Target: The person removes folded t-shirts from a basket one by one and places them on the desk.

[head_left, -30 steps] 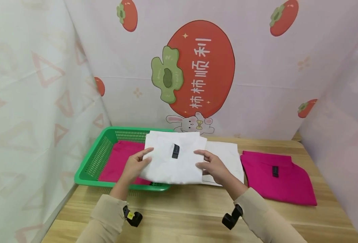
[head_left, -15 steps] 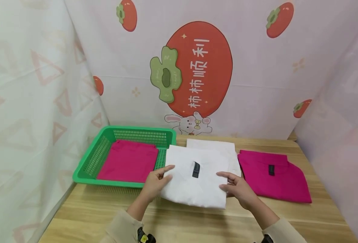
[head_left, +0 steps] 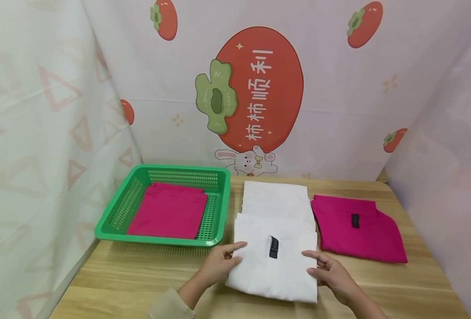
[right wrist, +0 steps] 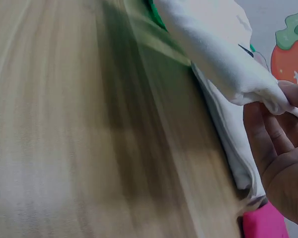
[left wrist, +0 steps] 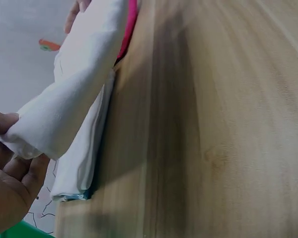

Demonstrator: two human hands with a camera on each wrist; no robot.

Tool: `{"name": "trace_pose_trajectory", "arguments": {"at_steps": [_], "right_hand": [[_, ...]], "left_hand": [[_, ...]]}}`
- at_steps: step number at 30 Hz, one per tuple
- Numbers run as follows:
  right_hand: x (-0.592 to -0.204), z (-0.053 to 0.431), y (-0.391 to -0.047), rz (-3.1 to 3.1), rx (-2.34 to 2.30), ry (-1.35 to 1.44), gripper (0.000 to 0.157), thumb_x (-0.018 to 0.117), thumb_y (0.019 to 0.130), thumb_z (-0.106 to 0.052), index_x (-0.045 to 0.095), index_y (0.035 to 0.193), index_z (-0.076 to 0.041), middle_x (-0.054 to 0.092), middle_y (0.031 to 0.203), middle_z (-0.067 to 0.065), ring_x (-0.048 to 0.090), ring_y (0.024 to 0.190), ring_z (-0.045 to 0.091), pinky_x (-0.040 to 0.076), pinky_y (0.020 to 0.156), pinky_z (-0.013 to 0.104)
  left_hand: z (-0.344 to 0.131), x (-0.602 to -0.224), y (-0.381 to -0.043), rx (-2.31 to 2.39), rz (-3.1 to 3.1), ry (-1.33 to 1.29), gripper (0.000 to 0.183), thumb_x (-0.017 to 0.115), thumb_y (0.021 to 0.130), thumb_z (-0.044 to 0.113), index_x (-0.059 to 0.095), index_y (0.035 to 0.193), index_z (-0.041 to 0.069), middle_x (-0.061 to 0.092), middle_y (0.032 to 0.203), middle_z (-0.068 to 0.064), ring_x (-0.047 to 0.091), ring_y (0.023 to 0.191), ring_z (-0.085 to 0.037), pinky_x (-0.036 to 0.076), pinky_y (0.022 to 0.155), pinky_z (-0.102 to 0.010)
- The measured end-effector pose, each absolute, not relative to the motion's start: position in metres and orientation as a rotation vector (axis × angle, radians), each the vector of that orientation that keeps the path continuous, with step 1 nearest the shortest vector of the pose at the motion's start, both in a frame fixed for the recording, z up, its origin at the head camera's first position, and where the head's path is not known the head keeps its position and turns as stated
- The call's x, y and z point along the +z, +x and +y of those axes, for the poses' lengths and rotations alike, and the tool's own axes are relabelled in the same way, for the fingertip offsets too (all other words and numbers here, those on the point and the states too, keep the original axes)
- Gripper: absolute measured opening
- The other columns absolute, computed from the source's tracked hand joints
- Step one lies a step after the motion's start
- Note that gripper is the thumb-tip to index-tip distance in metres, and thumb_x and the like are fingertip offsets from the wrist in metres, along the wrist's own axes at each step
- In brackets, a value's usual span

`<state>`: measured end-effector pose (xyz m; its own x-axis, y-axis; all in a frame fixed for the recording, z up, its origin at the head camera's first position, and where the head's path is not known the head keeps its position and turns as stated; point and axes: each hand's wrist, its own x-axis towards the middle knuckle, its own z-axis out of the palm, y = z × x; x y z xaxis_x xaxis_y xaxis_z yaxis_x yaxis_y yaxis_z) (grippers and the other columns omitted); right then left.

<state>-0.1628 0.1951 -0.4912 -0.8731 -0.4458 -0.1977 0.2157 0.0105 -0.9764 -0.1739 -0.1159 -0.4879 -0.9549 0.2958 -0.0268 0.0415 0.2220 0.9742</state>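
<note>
A folded white shirt (head_left: 273, 279) with a dark neck label hangs above the front middle of the table, held level between two hands. My left hand (head_left: 219, 264) pinches its left edge, thumb on top and fingers beneath. On the opposite edge my right hand (head_left: 333, 275) grips it the same way. Both wrist views show a gap and a shadow between this shirt (left wrist: 84, 79) and the wood. Behind it, partly covered in the head view, a white folded pile (head_left: 275, 199) lies on the table.
A green perforated basket (head_left: 115, 199) stands at the back left, with a folded magenta garment (head_left: 169, 212) inside. At the right lies a magenta shirt (head_left: 359, 235) with a dark label. A printed cloth backdrop (head_left: 335, 141) rises behind the wooden table (head_left: 139, 279).
Both hands have carried the white shirt from over the basket's right side rightward and toward the front of the table. The basket's magenta garment is now fully uncovered.
</note>
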Motion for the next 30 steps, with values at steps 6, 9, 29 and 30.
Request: {"name": "trace_pose_trajectory", "arguments": {"at_steps": [6, 9, 29, 30], "right_hand": [[-0.501, 0.194, -0.154, 1.827, -1.874, -0.208, 0.039, 0.053, 0.084, -0.005, 0.058, 0.103, -0.040, 0.022, 0.062, -0.009, 0.036, 0.054, 0.001, 0.045, 0.059, 0.023], [-0.506, 0.193, -0.151, 1.821, -1.866, -0.178, 0.037, 0.055, 0.083, -0.006, 0.058, 0.103, -0.036, 0.025, 0.061, -0.009, 0.041, 0.056, 0.001, 0.046, 0.060, 0.024], [-0.536, 0.195, -0.144, 1.681, -1.948, -0.070, 0.048, 0.053, 0.082, 0.002, 0.031, 0.123, 0.015, 0.058, 0.101, 0.013, 0.058, 0.085, 0.027, 0.046, 0.071, 0.042], [-0.537, 0.195, -0.144, 1.682, -1.945, -0.061, 0.048, 0.053, 0.082, 0.002, 0.031, 0.123, 0.015, 0.057, 0.103, 0.014, 0.058, 0.085, 0.028, 0.046, 0.071, 0.043]], "left_hand": [[-0.118, -0.506, -0.167, 1.810, 2.202, 0.277, 0.035, 0.059, 0.079, 0.003, 0.057, 0.114, 0.003, 0.059, 0.093, -0.013, 0.027, 0.042, -0.003, 0.028, 0.040, -0.015], [-0.119, -0.516, -0.164, 1.823, 2.150, 0.255, 0.035, 0.056, 0.080, -0.001, 0.055, 0.115, 0.001, 0.053, 0.113, -0.018, 0.029, 0.041, -0.003, 0.032, 0.042, -0.015], [-0.120, -0.543, -0.156, 1.677, 2.219, 0.220, 0.035, 0.058, 0.078, 0.001, 0.057, 0.113, 0.002, 0.027, 0.051, 0.006, 0.027, 0.043, -0.004, 0.026, 0.041, -0.015], [-0.120, -0.544, -0.156, 1.677, 2.224, 0.223, 0.035, 0.058, 0.078, 0.000, 0.058, 0.113, 0.002, 0.027, 0.052, 0.006, 0.027, 0.043, -0.005, 0.026, 0.041, -0.016]]}}
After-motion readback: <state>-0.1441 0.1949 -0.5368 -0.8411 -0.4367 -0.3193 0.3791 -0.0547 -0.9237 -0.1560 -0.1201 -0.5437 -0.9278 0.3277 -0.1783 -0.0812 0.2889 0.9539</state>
